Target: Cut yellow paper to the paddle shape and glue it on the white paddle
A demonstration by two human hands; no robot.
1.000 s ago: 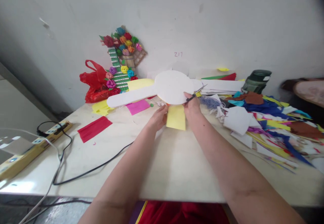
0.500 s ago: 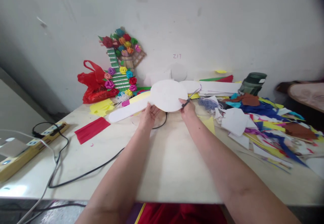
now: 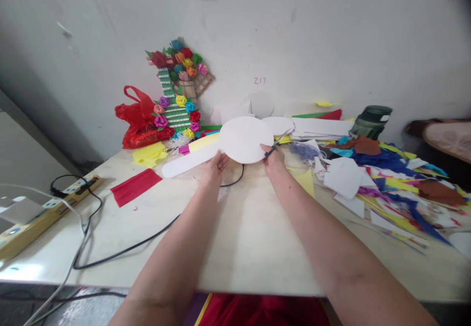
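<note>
A white oval piece [image 3: 246, 139], apparently card or foam board, is held up over the far part of the table. A long white strip with a rounded end [image 3: 187, 161] reaches left from it; I cannot tell whether the two are one piece. My left hand [image 3: 214, 169] grips the lower edge where strip and oval meet. At the oval's lower right edge, my right hand [image 3: 274, 160] pinches the rim with the thumb on top. The same hand keeps a pair of scissors [image 3: 278, 143], blades pointing up and right.
Behind stand paper flowers on a green-and-white frame [image 3: 178, 115] and a red plastic bag [image 3: 138, 120]. Scraps [image 3: 397, 183] and a dark green bottle [image 3: 371, 122] lie right. Red crepe paper [image 3: 136, 187], a power strip [image 3: 69, 196] and a black cable [image 3: 128, 246] are left.
The whole view has shifted slightly. Both hands keep their hold on the white piece, and the scissors stay in the right hand.
</note>
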